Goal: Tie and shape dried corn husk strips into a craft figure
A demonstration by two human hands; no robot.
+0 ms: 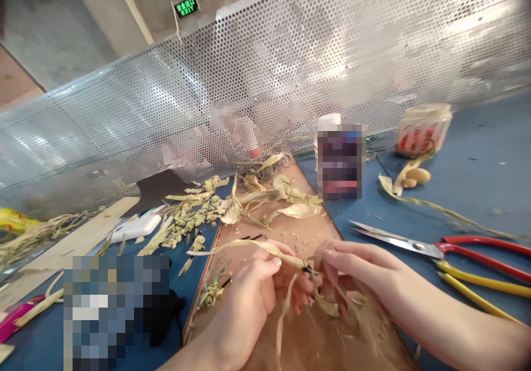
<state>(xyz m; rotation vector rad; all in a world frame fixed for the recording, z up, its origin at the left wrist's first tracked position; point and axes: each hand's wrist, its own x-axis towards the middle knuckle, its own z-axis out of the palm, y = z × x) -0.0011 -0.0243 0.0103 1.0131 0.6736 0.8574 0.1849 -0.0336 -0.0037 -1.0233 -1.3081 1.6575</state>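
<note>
My left hand (253,288) is closed, its thumb pressing a long pale strip of dried leaf (286,253), perhaps corn husk. The strip's free end runs left past the thumb. From the right, my right hand (365,266) pinches the same dried piece close to a small dark knot or tie (307,269) between the hands. Narrow strips hang below the knot. Both hands are above a brown board (294,227); the fingertips are partly hidden and slightly blurred.
Red- and yellow-handled scissors (418,247) lie at right. Behind them are a glass jar (422,130) and a white-capped container (329,119). Dried leaves (290,194) cover the board's far end. Left are a white device (136,228) and plant bits. A perforated metal screen (265,72) borders the back.
</note>
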